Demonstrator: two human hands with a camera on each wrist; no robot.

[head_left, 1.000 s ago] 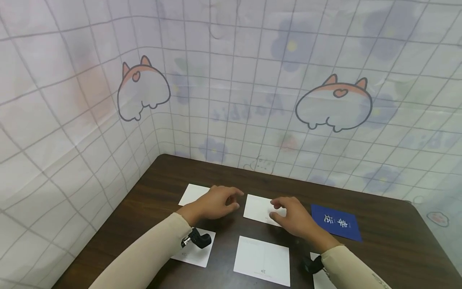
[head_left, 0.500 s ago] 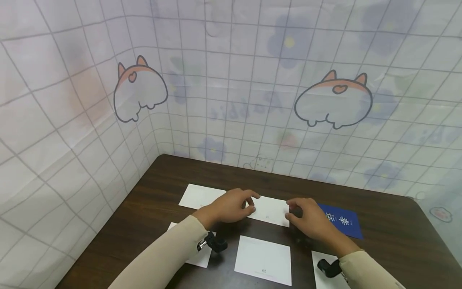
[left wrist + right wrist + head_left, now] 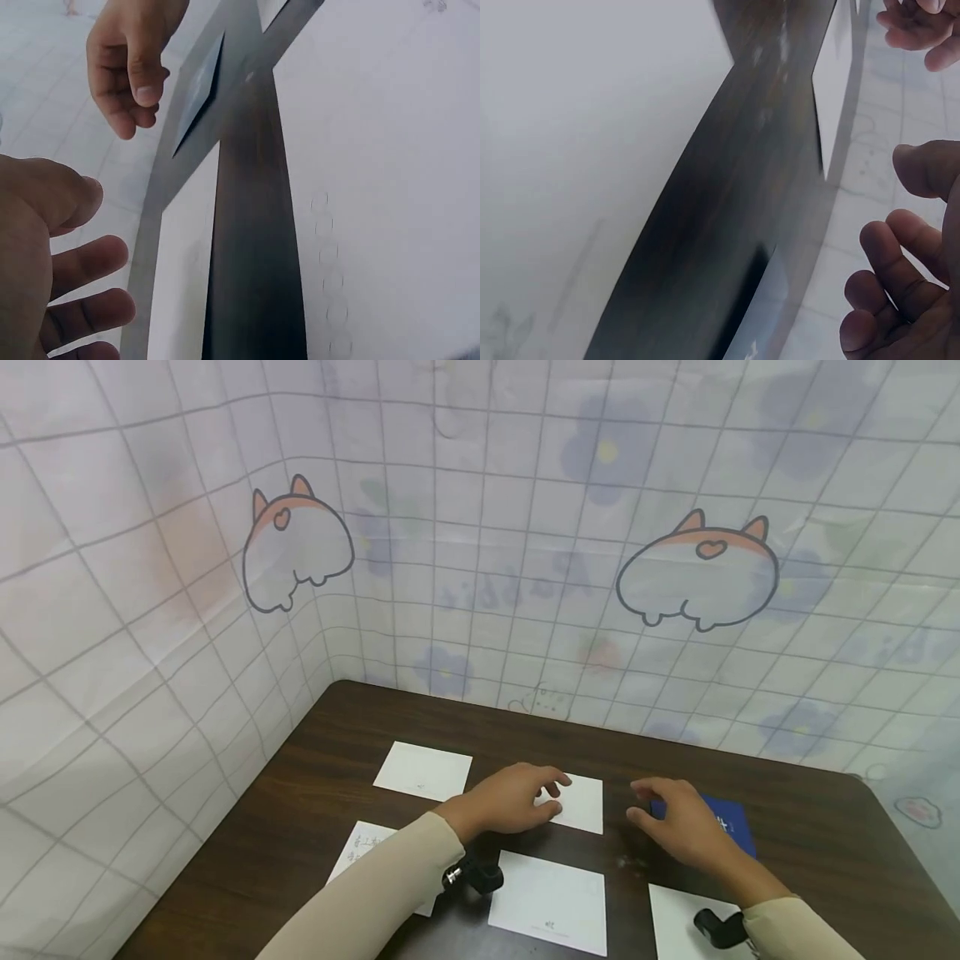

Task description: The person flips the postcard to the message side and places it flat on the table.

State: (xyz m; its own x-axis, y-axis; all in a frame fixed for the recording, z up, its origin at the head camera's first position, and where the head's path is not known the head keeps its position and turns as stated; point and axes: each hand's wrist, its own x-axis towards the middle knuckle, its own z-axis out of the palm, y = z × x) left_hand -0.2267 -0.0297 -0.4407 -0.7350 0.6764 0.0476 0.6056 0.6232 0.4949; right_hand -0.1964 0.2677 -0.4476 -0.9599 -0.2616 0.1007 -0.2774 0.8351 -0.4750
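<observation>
My left hand (image 3: 510, 797) is over the left part of the white card (image 3: 587, 802) in the back row's middle, its fingers loosely bent and holding nothing. Partly behind my right hand (image 3: 682, 827) lies a blue card (image 3: 738, 827) with pale characters. That hand holds nothing either; thumb and fingers stand apart. In the left wrist view, the fingers (image 3: 97, 259) of the left hand are spread above the table. The right wrist view shows the right hand's relaxed fingers (image 3: 885, 262) above the blue card's edge (image 3: 761, 319). Whether either hand touches a card cannot be told.
Another white card (image 3: 423, 768) lies at the back left. The front row has a card with handwriting (image 3: 367, 843) under the left sleeve, a white card (image 3: 547, 902) in the middle and one (image 3: 682, 918) near the right sleeve. A patterned curtain (image 3: 487, 527) borders the dark table (image 3: 315, 777).
Both hands have moved to the right. The left hand went from beside the back-left card to over the middle card; the right went from the middle card to the blue card. The cards appear unmoved.
</observation>
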